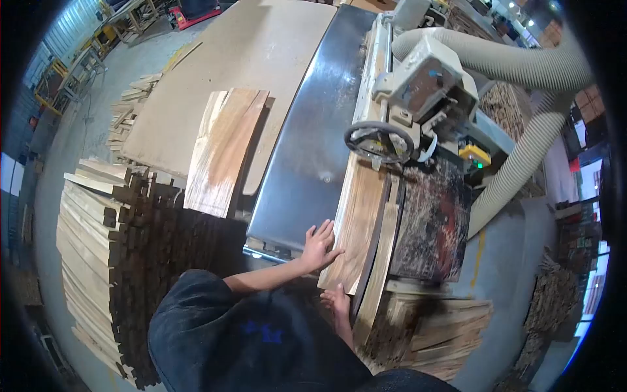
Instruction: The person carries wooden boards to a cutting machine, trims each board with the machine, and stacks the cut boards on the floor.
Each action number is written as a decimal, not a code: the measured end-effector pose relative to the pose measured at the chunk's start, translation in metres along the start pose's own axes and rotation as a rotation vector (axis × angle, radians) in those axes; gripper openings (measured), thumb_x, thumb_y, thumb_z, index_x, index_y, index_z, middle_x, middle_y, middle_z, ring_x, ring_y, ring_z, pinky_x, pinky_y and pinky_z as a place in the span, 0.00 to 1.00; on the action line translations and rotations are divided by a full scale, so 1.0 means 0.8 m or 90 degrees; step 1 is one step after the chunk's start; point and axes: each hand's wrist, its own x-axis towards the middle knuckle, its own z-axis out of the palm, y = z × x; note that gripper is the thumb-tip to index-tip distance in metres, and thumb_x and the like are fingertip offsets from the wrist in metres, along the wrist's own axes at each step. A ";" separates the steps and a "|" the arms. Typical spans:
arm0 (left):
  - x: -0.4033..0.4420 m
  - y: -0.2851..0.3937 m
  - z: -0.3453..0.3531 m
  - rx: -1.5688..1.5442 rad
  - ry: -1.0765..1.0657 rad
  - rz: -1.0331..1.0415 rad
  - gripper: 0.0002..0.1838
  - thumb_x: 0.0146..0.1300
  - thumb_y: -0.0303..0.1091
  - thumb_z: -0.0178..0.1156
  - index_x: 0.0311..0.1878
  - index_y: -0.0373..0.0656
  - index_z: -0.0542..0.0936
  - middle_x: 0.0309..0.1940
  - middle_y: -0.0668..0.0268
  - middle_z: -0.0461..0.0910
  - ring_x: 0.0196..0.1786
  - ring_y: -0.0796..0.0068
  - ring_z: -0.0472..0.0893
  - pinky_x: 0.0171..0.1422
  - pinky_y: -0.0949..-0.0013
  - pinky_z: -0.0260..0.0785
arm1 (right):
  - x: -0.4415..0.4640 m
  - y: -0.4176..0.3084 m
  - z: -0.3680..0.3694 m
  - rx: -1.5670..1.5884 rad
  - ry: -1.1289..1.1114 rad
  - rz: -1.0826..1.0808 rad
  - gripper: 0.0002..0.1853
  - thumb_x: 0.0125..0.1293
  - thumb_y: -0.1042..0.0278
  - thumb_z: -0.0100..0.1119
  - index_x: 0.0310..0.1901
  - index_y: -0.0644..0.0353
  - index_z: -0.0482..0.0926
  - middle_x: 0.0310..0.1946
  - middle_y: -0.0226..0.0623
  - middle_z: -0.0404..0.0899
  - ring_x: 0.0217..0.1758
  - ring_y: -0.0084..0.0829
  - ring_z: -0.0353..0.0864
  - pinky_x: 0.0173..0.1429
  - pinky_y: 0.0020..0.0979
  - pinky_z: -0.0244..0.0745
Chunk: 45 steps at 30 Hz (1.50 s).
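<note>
A long wooden board (359,219) lies lengthwise on the saw machine's bed, its far end under the machine head. My left hand (318,248) rests against the board's left edge, fingers spread and thumb over the top face. At the near end, my right hand (337,303) has its thumb at the board's top edge and its fingers curled against the end; their undersides are hidden. A narrow wooden strip (379,261) runs beside the board on the right, with a dark gap between them.
The machine head (431,85) carries a black handwheel (379,142) and thick grey hoses (516,65). Left of the metal table (313,137), a wide plank (225,150) lies on a brown panel (261,46). Stacked lumber (88,242) stands at left; more boards (450,330) lie at lower right.
</note>
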 end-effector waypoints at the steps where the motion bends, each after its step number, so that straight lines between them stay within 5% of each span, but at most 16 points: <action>1: 0.015 -0.002 -0.001 -0.005 0.003 -0.009 0.37 0.56 0.57 0.66 0.52 0.28 0.76 0.69 0.45 0.66 0.75 0.51 0.60 0.71 0.39 0.48 | 0.006 -0.006 -0.001 0.030 -0.002 0.032 0.39 0.72 0.32 0.41 0.43 0.70 0.79 0.26 0.39 0.84 0.21 0.26 0.80 0.20 0.23 0.66; 5: 0.092 -0.023 -0.005 -0.044 0.004 -0.030 0.33 0.55 0.54 0.68 0.49 0.29 0.77 0.67 0.46 0.68 0.75 0.53 0.62 0.70 0.43 0.52 | 0.035 -0.076 0.013 0.037 -0.006 -0.045 0.29 0.73 0.38 0.47 0.41 0.61 0.78 0.20 0.28 0.77 0.18 0.21 0.74 0.17 0.20 0.59; 8: 0.154 -0.042 -0.001 -0.047 0.052 0.004 0.28 0.54 0.52 0.69 0.42 0.32 0.79 0.65 0.49 0.72 0.72 0.55 0.67 0.67 0.48 0.57 | 0.051 -0.151 0.027 0.279 -0.028 0.034 0.17 0.70 0.46 0.58 0.31 0.49 0.71 0.14 0.17 0.58 0.13 0.14 0.56 0.15 0.18 0.52; 12: 0.214 -0.088 0.006 -0.077 0.028 0.052 0.25 0.56 0.49 0.69 0.47 0.37 0.81 0.61 0.51 0.76 0.68 0.56 0.72 0.63 0.55 0.63 | 0.094 -0.180 0.035 0.298 -0.005 0.053 0.19 0.69 0.43 0.59 0.31 0.49 0.71 0.15 0.17 0.60 0.14 0.14 0.59 0.16 0.18 0.52; 19: 0.265 -0.156 -0.081 -0.070 -0.092 0.218 0.20 0.59 0.43 0.67 0.50 0.41 0.83 0.61 0.54 0.77 0.66 0.55 0.73 0.64 0.53 0.65 | 0.132 -0.229 0.062 0.258 0.104 -0.001 0.23 0.66 0.38 0.59 0.31 0.50 0.71 0.14 0.19 0.60 0.14 0.17 0.61 0.16 0.21 0.52; 21: 0.256 -0.170 -0.156 0.067 0.115 0.153 0.15 0.59 0.41 0.67 0.45 0.42 0.84 0.56 0.54 0.79 0.61 0.53 0.77 0.59 0.52 0.69 | 0.142 -0.244 0.074 0.238 0.141 -0.043 0.24 0.66 0.36 0.58 0.31 0.51 0.71 0.13 0.19 0.61 0.14 0.17 0.63 0.15 0.20 0.52; 23: 0.232 -0.225 -0.212 0.075 0.198 -0.052 0.14 0.58 0.40 0.67 0.44 0.43 0.84 0.51 0.52 0.80 0.55 0.50 0.79 0.55 0.51 0.71 | 0.159 -0.256 0.076 0.211 0.140 -0.062 0.25 0.66 0.34 0.56 0.32 0.51 0.70 0.13 0.20 0.62 0.15 0.17 0.66 0.14 0.18 0.52; 25: 0.194 -0.257 -0.268 0.142 0.466 -0.163 0.16 0.57 0.39 0.68 0.46 0.43 0.83 0.48 0.52 0.81 0.51 0.49 0.79 0.51 0.50 0.72 | 0.169 -0.272 0.079 0.234 0.104 -0.079 0.27 0.66 0.32 0.54 0.32 0.53 0.71 0.15 0.20 0.62 0.16 0.16 0.64 0.15 0.18 0.50; 26: 0.167 -0.263 -0.303 0.261 0.402 -0.282 0.21 0.59 0.46 0.66 0.51 0.44 0.82 0.52 0.48 0.78 0.53 0.46 0.78 0.55 0.47 0.70 | 0.186 -0.276 0.072 0.260 0.068 -0.070 0.27 0.66 0.33 0.56 0.33 0.53 0.72 0.15 0.20 0.62 0.17 0.16 0.64 0.15 0.18 0.50; 28: 0.122 -0.300 -0.302 0.450 0.491 -0.437 0.27 0.59 0.53 0.64 0.55 0.45 0.80 0.56 0.43 0.74 0.62 0.44 0.70 0.65 0.44 0.60 | 0.208 -0.287 0.079 0.267 0.081 -0.083 0.26 0.66 0.34 0.57 0.33 0.53 0.73 0.14 0.20 0.62 0.16 0.17 0.65 0.15 0.18 0.50; 29: 0.096 -0.319 -0.301 0.384 0.380 -0.495 0.31 0.59 0.57 0.62 0.61 0.47 0.77 0.58 0.40 0.71 0.61 0.41 0.70 0.65 0.42 0.60 | 0.211 -0.297 0.080 0.269 0.091 -0.103 0.25 0.66 0.36 0.58 0.32 0.53 0.74 0.14 0.20 0.63 0.15 0.17 0.65 0.14 0.18 0.50; 33: 0.053 -0.285 -0.284 0.409 0.425 -0.382 0.30 0.62 0.52 0.62 0.60 0.39 0.76 0.60 0.42 0.71 0.61 0.43 0.70 0.64 0.45 0.61 | 0.207 -0.327 0.108 0.236 0.171 -0.200 0.24 0.67 0.41 0.59 0.29 0.57 0.76 0.13 0.22 0.67 0.14 0.18 0.69 0.14 0.18 0.50; 37: 0.009 -0.222 -0.257 0.338 0.409 -0.427 0.30 0.60 0.51 0.65 0.59 0.40 0.77 0.62 0.43 0.69 0.64 0.44 0.66 0.64 0.46 0.61 | 0.193 -0.304 0.114 0.221 0.164 -0.288 0.22 0.70 0.45 0.58 0.30 0.59 0.77 0.16 0.26 0.72 0.15 0.20 0.72 0.15 0.20 0.54; 39: -0.025 -0.191 -0.236 0.361 0.410 -0.431 0.30 0.59 0.51 0.66 0.59 0.40 0.77 0.61 0.44 0.70 0.62 0.43 0.68 0.66 0.47 0.61 | 0.170 -0.268 0.114 0.032 0.113 -0.470 0.21 0.72 0.50 0.56 0.31 0.61 0.78 0.19 0.29 0.75 0.17 0.21 0.74 0.17 0.21 0.59; 43: -0.099 -0.130 -0.205 0.134 0.429 -0.532 0.48 0.50 0.51 0.74 0.69 0.37 0.64 0.58 0.39 0.72 0.61 0.41 0.71 0.63 0.51 0.66 | 0.125 -0.180 0.105 -0.064 0.029 -0.493 0.15 0.72 0.57 0.58 0.34 0.62 0.80 0.22 0.32 0.79 0.22 0.21 0.79 0.25 0.21 0.69; 45: -0.127 -0.115 -0.201 -0.136 0.298 -0.620 0.52 0.49 0.50 0.75 0.70 0.31 0.59 0.54 0.37 0.76 0.58 0.41 0.76 0.62 0.54 0.70 | 0.094 -0.133 0.107 -0.089 -0.045 -0.508 0.11 0.69 0.63 0.61 0.38 0.64 0.82 0.25 0.32 0.80 0.29 0.22 0.81 0.34 0.23 0.75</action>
